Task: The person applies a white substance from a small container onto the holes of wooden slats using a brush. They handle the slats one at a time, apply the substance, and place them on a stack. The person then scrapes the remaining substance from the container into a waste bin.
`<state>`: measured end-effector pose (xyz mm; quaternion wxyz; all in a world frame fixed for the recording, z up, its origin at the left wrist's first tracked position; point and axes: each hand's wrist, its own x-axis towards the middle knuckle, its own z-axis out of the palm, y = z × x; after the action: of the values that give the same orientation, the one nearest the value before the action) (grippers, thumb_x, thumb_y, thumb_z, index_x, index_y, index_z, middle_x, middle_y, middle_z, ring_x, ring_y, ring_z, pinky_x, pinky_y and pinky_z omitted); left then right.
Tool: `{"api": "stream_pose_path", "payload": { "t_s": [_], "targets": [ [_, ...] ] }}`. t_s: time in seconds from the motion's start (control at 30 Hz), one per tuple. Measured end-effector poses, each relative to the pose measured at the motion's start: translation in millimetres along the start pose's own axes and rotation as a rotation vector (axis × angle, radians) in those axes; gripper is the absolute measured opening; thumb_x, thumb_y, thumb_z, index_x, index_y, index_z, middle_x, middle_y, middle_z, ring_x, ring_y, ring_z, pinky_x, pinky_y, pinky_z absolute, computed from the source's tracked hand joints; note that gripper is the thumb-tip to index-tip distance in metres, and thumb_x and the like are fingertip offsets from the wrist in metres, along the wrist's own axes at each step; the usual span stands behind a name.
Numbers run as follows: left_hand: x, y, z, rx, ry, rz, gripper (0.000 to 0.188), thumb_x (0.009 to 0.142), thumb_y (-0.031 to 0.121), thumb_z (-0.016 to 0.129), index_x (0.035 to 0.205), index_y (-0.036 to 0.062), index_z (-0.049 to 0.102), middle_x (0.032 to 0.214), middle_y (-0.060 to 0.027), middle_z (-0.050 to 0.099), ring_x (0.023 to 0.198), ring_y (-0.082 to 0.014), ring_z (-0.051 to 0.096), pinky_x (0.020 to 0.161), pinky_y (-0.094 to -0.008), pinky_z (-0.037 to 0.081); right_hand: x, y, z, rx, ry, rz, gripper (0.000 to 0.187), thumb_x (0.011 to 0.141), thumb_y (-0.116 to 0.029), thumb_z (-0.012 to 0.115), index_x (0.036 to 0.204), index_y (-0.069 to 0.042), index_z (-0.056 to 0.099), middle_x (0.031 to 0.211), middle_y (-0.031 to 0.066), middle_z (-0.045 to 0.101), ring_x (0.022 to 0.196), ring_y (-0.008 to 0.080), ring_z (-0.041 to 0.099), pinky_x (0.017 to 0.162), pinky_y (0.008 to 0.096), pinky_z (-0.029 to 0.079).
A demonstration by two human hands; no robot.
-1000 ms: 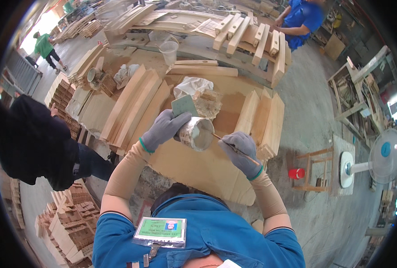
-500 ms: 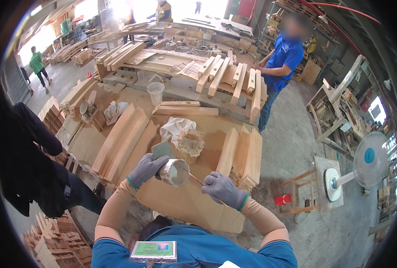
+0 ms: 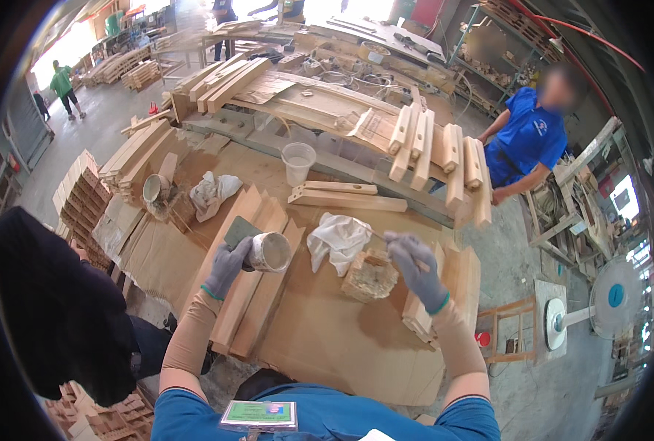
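- Head view: the left hand (image 3: 229, 263), in a grey glove, is wrapped around a small round tin (image 3: 270, 251) tilted on its side, mouth toward the white rag (image 3: 339, 239).
- The right hand (image 3: 418, 270), gloved too, pinches a thin stick (image 3: 377, 236) above a rough wooden block (image 3: 370, 276).
- Both sit over the cardboard-covered desk (image 3: 327, 338), with long planks (image 3: 253, 287) under the tin.
- A clear plastic cup (image 3: 298, 163) stands farther back.
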<state>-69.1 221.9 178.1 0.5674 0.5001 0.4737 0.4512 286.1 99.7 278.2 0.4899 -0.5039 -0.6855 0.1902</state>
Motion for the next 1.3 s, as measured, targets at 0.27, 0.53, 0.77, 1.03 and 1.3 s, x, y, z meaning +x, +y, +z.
{"api": "stream_pose_path", "payload": {
  "t_s": [0.27,0.53,0.77,1.03,1.3],
  "targets": [
    [68.8,-41.2,-32.7,0.12,-0.021,0.089,0.026,0.088,0.022,0.063,0.089,-0.0027,0.069,0.073,-0.0045,0.068,0.061,-0.0115,0.064,0.055,-0.027,0.051,200.8,86.7,101.3,0.167,0.191,0.374,0.014,0.08,-0.01,0.069,0.088,-0.001,0.062,0.077,0.0066,0.065,0.062,0.0093,0.06,0.053,0.0243,0.05],
    [80.5,-77.7,-41.7,0.15,-0.064,0.162,0.022,0.089,0.019,0.062,0.082,-0.0017,0.066,0.068,-0.0105,0.066,0.06,-0.0161,0.064,0.052,-0.029,0.048,306.1,188.5,179.5,0.056,0.15,0.511,0.05,0.073,-0.009,0.072,0.116,0.003,0.05,0.093,0.0168,0.069,0.075,0.0196,0.067,0.062,0.0305,0.055],
    [79.9,-72.5,-42.4,0.041,-0.078,0.138,0.017,0.09,0.015,0.062,0.084,-0.0011,0.066,0.068,-0.0072,0.065,0.061,-0.0122,0.062,0.054,-0.0278,0.049,306.7,234.5,270.6,-0.74,-0.277,0.061,0.048,0.08,-0.035,0.066,0.117,-0.005,0.056,0.099,0.0191,0.066,0.095,0.0349,0.063,0.084,0.0404,0.05],
    [78.7,-72.8,-43.7,0.03,-0.039,0.099,0.018,0.09,0.016,0.061,0.084,0.0001,0.066,0.069,-0.0081,0.066,0.062,-0.0133,0.063,0.054,-0.0277,0.048,325.0,170.1,233.9,-0.54,0.192,0.029,0.027,0.09,-0.029,0.056,0.085,-0.004,0.066,0.086,0.0167,0.065,0.085,0.0335,0.062,0.077,0.0401,0.049],
    [82.7,-74.1,-38.6,0.048,-0.046,0.148,0.02,0.091,0.018,0.06,0.089,0.0,0.068,0.071,-0.0062,0.067,0.063,-0.0127,0.064,0.055,-0.0276,0.049,274.2,154.6,194.4,-0.319,0.401,-0.14,0.017,0.091,-0.017,0.058,0.084,-0.003,0.064,0.072,0.014,0.06,0.07,0.0299,0.057,0.066,0.0387,0.046]
  ]
}}
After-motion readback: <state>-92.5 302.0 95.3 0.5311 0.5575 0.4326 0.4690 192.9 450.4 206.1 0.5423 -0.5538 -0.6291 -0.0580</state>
